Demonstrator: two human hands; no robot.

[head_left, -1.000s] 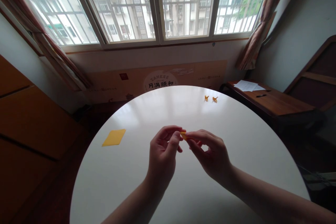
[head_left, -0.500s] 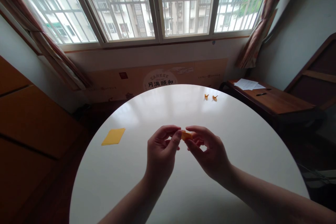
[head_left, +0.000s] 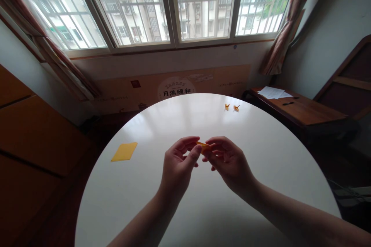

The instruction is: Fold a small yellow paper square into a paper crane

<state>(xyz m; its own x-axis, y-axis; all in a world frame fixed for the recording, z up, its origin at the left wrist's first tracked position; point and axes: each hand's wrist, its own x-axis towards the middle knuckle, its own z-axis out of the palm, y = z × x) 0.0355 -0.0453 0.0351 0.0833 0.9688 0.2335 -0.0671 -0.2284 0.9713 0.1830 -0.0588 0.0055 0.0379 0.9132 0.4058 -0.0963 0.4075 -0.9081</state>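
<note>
A small folded piece of orange-yellow paper [head_left: 204,147] is held between my two hands above the middle of the white table. My left hand [head_left: 180,159] pinches its left end between thumb and fingers. On the other side, my right hand [head_left: 228,159] grips the right end, thumb in front and fingers behind. Much of the paper is hidden by the fingertips. To the left lies a flat stack of yellow paper squares [head_left: 124,151]. Two small folded paper cranes, a left one [head_left: 227,107] and a right one [head_left: 236,108], stand near the far edge.
The round white table [head_left: 150,123] has its curved edge toward the window. Beyond it at right is a wooden side table [head_left: 319,112] with white papers [head_left: 271,92] and a dark pen [head_left: 288,103]. Curtains [head_left: 285,38] hang beside the barred window.
My right hand has shifted slightly left, its thumb closer to the left thumb. The folded paper has tilted, and its upper edge now shows as an opening. The view has moved slightly.
</note>
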